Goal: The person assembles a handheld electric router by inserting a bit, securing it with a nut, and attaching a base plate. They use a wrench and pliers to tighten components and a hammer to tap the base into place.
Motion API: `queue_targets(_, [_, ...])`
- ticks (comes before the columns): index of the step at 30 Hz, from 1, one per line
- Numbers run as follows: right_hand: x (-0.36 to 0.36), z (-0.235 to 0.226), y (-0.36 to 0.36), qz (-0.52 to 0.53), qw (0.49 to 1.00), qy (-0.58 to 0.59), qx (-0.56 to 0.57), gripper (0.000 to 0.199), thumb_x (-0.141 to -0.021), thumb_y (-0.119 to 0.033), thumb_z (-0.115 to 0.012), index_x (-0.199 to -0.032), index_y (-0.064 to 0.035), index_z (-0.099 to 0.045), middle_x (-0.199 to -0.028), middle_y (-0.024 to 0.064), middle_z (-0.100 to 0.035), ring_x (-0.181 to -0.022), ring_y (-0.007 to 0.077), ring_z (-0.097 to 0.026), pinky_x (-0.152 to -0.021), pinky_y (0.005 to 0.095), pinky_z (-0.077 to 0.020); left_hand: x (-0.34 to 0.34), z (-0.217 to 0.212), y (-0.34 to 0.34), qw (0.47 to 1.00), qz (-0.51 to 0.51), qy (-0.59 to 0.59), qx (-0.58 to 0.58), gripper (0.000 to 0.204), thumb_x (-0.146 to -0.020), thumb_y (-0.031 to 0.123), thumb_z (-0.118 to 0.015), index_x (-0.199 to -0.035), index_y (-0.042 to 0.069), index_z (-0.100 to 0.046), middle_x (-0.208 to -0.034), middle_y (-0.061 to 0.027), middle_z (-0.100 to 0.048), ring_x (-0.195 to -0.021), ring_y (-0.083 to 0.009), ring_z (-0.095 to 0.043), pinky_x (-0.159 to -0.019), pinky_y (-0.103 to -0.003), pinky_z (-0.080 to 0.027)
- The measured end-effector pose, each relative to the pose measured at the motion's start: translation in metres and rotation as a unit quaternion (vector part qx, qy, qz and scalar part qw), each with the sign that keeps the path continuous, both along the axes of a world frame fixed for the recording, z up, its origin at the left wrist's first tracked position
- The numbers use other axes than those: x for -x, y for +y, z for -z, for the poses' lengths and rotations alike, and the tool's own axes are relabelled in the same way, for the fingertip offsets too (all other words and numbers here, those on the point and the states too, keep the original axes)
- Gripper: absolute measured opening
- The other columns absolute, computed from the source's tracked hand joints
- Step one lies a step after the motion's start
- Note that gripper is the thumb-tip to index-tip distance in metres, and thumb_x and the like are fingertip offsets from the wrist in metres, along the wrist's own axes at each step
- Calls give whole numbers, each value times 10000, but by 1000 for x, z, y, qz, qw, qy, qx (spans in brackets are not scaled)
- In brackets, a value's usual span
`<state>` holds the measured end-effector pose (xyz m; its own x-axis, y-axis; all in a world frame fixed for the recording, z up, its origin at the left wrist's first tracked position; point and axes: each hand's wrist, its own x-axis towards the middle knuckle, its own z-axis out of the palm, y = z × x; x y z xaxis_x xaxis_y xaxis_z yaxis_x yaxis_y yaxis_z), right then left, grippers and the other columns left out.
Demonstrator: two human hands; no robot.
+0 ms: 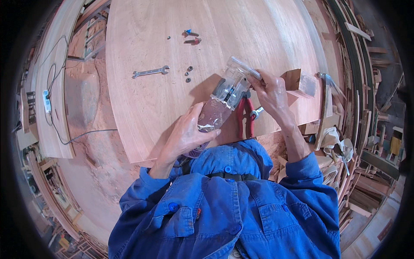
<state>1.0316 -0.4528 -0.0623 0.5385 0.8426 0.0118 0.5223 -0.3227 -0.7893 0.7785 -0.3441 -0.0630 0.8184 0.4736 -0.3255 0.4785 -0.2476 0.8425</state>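
A trim router [214, 113] with a worn purplish body and a clear plastic base [230, 84] is tilted above the near part of the wooden board. My left hand [189, 131] is wrapped round its body. At the base's right side, my right hand [271, 90] is closed with the fingertips on its edge; what exactly they pinch is partly hidden. Beneath the router lie red-handled pliers [246, 116], beside the shiny end of a wrench [257, 112]. Farther left rests an open-end wrench [151, 72]. Small dark round parts [188, 74] lie near it.
A blue router bit [191, 33] and a red one [193, 41] lie at the far side of the board [142, 112]. A wooden block [299, 83] stands right of my right hand. A hammer [325, 80] is at the right edge. A cable [82, 137] runs off left to a power strip [46, 100].
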Motion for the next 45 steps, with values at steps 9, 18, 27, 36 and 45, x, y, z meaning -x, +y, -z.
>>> queue_targets(9, [1,4,4,12,1000,-9,-17,201,-989,-149,-666,-1038,44,-696,-725,220,-645,-585,245,-626,-549,391,-452,0,24,13,988,-47,-24,149,792,-907,465,-773,-1362,-118,-491,-1217,-196,-650,-1136,-213,-630,-968,-338,-513])
queue_targets(18, [2,3,7,3,1000,15,-10,217,-980,-164,-682,-1086,21,-720,-737,187,-675,-602,203,-643,-559,364,-467,-8,19,14,983,-93,-22,157,688,-926,583,-674,-1133,-69,-605,-949,-196,-666,-897,-225,-650,-783,-375,-529])
queue_targets(27, [1,-3,0,-9,999,27,-34,237,-986,-168,-695,-1144,5,-730,-690,121,-642,-602,117,-577,-549,319,-447,-4,-2,11,976,-44,-36,209,581,-1004,395,-662,-1359,-43,-520,-1201,-116,-634,-1096,-158,-595,-943,-316,-500])
queue_targets(36, [5,-25,-5,-1,998,-16,-56,205,-967,-134,-714,-1111,13,-722,-707,127,-657,-570,156,-592,-533,306,-451,-11,-3,7,970,-88,-130,187,656,-959,441,-681,-1421,-1,-535,-1203,-172,-676,-1130,-221,-649,-987,-364,-506])
queue_targets(45, [18,-30,-10,2,985,-134,-110,226,-954,-101,-721,-1154,3,-718,-951,173,-725,-768,243,-726,-659,342,-566,-7,-12,10,979,-74,-101,158,619,-1005,331,-641,-1454,-63,-478,-1349,-172,-593,-1297,-226,-533,-1117,-369,-401])
